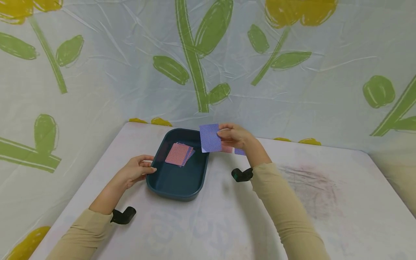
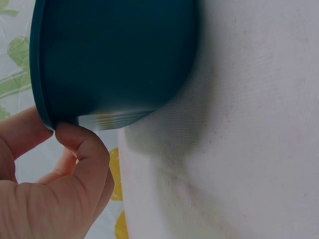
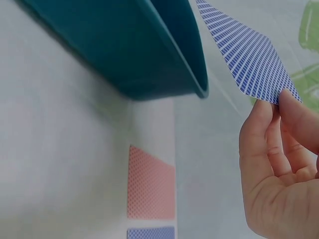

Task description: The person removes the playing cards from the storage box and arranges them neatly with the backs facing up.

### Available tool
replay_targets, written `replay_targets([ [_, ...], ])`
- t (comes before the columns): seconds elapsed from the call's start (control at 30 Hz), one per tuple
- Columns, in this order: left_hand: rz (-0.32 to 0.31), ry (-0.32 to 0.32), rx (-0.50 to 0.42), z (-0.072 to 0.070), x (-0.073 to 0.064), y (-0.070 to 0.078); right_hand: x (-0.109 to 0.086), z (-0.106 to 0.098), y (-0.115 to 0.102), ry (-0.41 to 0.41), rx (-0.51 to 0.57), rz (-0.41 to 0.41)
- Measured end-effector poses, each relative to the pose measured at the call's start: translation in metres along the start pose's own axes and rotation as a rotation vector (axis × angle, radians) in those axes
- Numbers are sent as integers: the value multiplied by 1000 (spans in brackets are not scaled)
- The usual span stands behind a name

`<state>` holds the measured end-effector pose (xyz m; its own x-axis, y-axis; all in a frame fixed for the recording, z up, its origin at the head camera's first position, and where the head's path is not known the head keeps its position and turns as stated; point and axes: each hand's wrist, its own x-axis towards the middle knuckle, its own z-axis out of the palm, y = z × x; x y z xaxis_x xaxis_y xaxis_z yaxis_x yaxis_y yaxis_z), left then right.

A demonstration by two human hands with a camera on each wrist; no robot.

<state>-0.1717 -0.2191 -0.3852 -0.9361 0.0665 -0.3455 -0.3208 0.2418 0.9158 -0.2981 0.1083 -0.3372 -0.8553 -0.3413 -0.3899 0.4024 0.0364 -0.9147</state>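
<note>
A dark teal tub [image 1: 177, 182] stands on the table, with red-backed and blue-backed playing cards [image 1: 178, 154] piled loosely inside. My left hand [image 1: 136, 170] pinches the tub's left rim between thumb and fingers, which the left wrist view shows close up at the rim [image 2: 42, 107]. Above the tub's right edge, a blue-backed playing card [image 1: 210, 138] is held up by my right hand [image 1: 237, 137], pinched at one edge. The right wrist view shows this blue card [image 3: 254, 62] tilted, with thumb and forefinger at its lower end.
Beyond the right hand, a red-backed card [image 3: 152, 186] and a blue-backed card [image 3: 152, 233] lie side by side on the white table [image 1: 211, 224], right of the tub. A hanging cloth [image 1: 130, 72] with printed flowers rises behind the table and on its left.
</note>
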Motion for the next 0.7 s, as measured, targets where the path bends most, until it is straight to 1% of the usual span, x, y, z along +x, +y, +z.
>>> replay_targets([
  [0.07,2,0,0,0,0,0,0,-5,0,10,-1,9],
  [0.23,1,1,-3,0,0,-1,-1,-17,2,7,23,23],
  [0.47,12,-2,-10,-1,2,-3,-6,-35,5,14,7,28],
  [0.7,11,-5,-11,-2,1,-3,-12,-54,12,35,-2,35],
])
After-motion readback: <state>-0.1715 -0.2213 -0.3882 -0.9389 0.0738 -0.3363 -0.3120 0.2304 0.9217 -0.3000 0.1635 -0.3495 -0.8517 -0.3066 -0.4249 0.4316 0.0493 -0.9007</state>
